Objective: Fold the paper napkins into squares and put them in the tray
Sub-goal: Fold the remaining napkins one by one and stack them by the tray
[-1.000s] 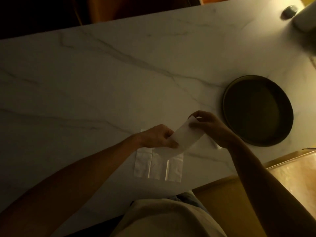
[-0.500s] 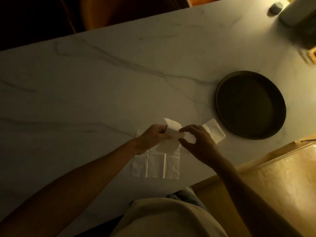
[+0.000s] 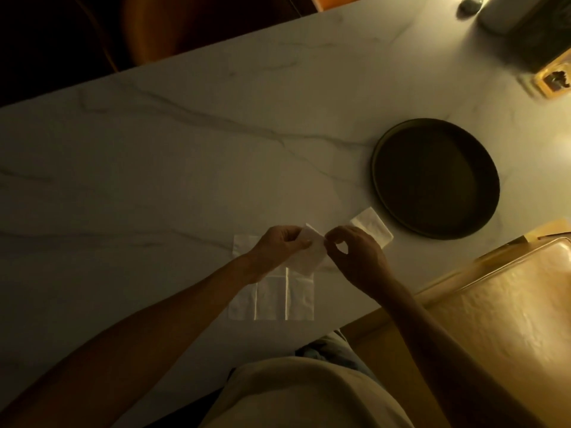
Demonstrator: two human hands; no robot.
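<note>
A white paper napkin, folded small, hangs between my hands just above the marble table. My left hand pinches its left edge and my right hand pinches its top right corner. Under my hands an unfolded napkin with creases lies flat near the table's front edge. A folded square napkin rests on the table just behind my right hand. The round dark tray sits to the right with nothing in it.
The marble table stretches to the left and back. A pale container, a small dark round object and a small square item stand at the far right corner. A tan seat lies beyond the table's right front edge.
The napkin was a long strip held stretched between my hands. My right hand has come in toward my left, and the napkin is now folded small. The folded square on the table has come into view.
</note>
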